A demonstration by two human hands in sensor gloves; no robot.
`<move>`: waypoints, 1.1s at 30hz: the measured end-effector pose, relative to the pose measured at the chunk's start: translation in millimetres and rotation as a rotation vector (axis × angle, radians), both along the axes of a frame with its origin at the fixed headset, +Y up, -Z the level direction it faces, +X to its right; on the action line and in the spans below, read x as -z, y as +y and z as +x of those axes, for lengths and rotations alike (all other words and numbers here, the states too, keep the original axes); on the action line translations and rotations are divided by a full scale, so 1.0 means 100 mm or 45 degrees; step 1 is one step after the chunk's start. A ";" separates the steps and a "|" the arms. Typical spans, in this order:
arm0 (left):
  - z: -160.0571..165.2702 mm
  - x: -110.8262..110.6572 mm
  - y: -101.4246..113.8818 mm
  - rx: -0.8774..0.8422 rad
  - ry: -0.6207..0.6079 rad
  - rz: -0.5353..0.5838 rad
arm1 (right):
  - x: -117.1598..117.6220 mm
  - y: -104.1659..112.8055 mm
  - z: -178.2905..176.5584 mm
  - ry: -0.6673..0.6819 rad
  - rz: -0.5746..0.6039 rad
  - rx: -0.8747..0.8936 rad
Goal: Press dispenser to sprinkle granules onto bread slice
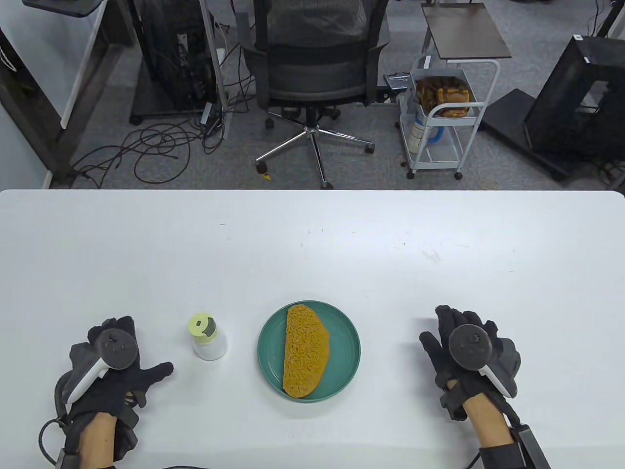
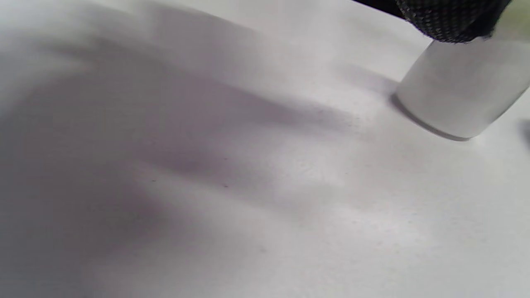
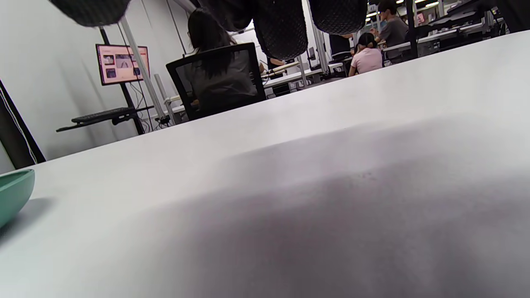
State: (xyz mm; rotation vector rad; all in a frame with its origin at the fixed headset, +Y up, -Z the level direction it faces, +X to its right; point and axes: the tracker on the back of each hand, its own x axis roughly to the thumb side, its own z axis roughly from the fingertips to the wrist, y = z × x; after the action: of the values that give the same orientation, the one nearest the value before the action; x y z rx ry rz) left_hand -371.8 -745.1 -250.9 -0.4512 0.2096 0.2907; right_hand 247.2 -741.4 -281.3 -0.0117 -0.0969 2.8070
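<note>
A golden bread slice (image 1: 304, 351) lies on a green plate (image 1: 344, 369) near the table's front edge. To its left a small clear dispenser (image 1: 209, 338) with a pale yellow lid stands upright; its clear body (image 2: 459, 97) shows in the left wrist view. My left hand (image 1: 114, 364) rests flat on the table left of the dispenser, thumb stretched toward it without touching, holding nothing. My right hand (image 1: 461, 342) lies flat on the table right of the plate, empty. In the right wrist view its fingertips (image 3: 281, 29) hang at the top and the plate's rim (image 3: 14, 192) shows at the left.
The white table (image 1: 312, 244) stretches bare behind the plate. Beyond its far edge stand an office chair (image 1: 312, 73) and a white trolley (image 1: 439, 122). People sit at desks in the background of the right wrist view.
</note>
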 end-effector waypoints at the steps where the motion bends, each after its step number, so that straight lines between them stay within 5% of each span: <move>1: 0.02 0.01 -0.01 -0.031 -0.014 0.010 | 0.01 -0.03 -0.01 0.012 -0.017 -0.008; 16: 0.23 0.06 -0.07 -0.034 -0.183 0.019 | 0.02 -0.08 0.02 0.002 -0.079 -0.021; 33: 0.25 0.05 -0.07 -0.041 -0.191 0.013 | 0.00 -0.09 0.01 0.009 -0.122 -0.016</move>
State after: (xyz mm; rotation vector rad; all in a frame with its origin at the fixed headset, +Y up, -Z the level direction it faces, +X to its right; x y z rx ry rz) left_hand -346.9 -752.2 -256.4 -0.4648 0.0548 0.2880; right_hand 247.9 -750.6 -281.7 -0.0241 0.0397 2.8212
